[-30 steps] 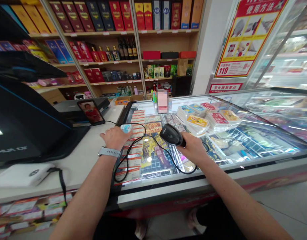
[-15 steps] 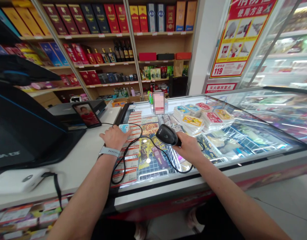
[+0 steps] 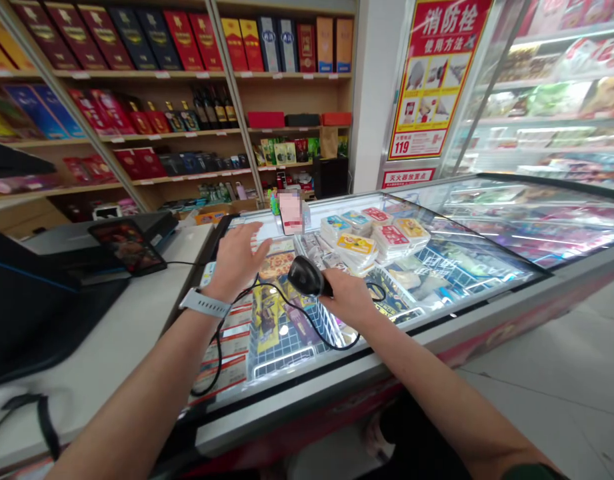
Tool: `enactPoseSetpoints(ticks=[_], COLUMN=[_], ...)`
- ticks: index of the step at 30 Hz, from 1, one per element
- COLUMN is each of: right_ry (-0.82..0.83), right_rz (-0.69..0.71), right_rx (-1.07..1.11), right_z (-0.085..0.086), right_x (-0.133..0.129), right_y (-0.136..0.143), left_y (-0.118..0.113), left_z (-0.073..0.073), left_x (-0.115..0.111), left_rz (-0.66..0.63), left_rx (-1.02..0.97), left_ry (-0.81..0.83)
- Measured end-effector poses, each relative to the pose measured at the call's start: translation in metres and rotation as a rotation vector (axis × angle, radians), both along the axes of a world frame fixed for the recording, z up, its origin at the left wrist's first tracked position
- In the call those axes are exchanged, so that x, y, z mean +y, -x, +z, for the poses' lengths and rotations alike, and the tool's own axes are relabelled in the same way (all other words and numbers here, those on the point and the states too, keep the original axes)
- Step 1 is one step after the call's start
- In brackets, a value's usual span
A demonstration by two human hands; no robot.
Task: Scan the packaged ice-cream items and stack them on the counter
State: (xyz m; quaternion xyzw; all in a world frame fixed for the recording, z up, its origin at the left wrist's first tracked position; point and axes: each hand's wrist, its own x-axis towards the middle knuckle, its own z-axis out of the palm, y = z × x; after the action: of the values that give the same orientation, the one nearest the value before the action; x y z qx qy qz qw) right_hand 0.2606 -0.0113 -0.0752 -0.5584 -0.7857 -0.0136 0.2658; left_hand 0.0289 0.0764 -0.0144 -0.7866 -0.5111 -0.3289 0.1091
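Note:
My right hand (image 3: 351,297) is closed around the handle of a black barcode scanner (image 3: 305,276), whose head points left over the glass freezer top (image 3: 287,373). A black cable (image 3: 317,328) loops from it across the glass. My left hand (image 3: 239,257), with a grey watch strap (image 3: 205,304) at the wrist, is raised over the left part of the freezer. Its fingers are stretched forward, thumb apart, and nothing shows in it. Beneath it lies a blue-and-white packet (image 3: 209,272), partly covered by the hand. Price labels (image 3: 231,363) line the glass on that side.
Stacks of packaged goods (image 3: 377,237) sit on the freezer glass. A pinkish upright card (image 3: 290,213) stands at its back edge. Left, a phone (image 3: 127,247) leans on the white counter (image 3: 107,333) beside a black terminal (image 3: 31,300). Shelves with boxes (image 3: 151,73) rise behind.
My left hand has lifted off the blue-and-white packet and moved forward. The view has turned right, shifting everything leftward. My right hand still holds the scanner.

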Motion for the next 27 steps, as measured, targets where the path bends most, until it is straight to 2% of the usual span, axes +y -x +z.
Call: enactPoseSetpoints(ticks=[3, 6, 7, 10, 13, 17, 21, 24, 27], right_ry=[0.042, 0.066, 0.070, 0.083, 0.096, 0.127, 0.115, 0.089, 0.069], right_rz=[0.001, -0.007, -0.009, -0.017, -0.009, -0.004, 0.001, 0.012, 0.020], right_rx=[-0.053, -0.102, -0.116, -0.153, -0.170, -0.167, -0.155, -0.143, -0.137], right_z=[0.003, 0.005, 0.005, 0.004, 0.004, 0.006, 0.006, 0.005, 0.003], right_x=[-0.002, -0.003, -0.003, -0.002, -0.001, -0.002, -0.003, -0.003, -0.002], right_y=[0.002, 0.003, 0.003, 0.003, 0.004, 0.005, 0.005, 0.003, 0.003], left_y=[-0.045, -0.093, -0.108, -0.142, -0.162, -0.171, -0.166, -0.150, -0.121], left_z=[0.020, 0.026, 0.025, 0.021, 0.017, 0.015, 0.016, 0.018, 0.019], left_x=[0.005, 0.014, 0.017, 0.026, 0.032, 0.034, 0.032, 0.029, 0.024], left_rz=[-0.254, -0.505, -0.553, -0.556, -0.528, -0.536, -0.524, -0.559, -0.624], left_rx=[0.118, 0.316, 0.371, 0.501, 0.578, 0.598, 0.554, 0.364, 0.063], left_ry=[-0.026, 0.059, 0.101, 0.225, 0.293, 0.291, 0.262, 0.259, 0.306])
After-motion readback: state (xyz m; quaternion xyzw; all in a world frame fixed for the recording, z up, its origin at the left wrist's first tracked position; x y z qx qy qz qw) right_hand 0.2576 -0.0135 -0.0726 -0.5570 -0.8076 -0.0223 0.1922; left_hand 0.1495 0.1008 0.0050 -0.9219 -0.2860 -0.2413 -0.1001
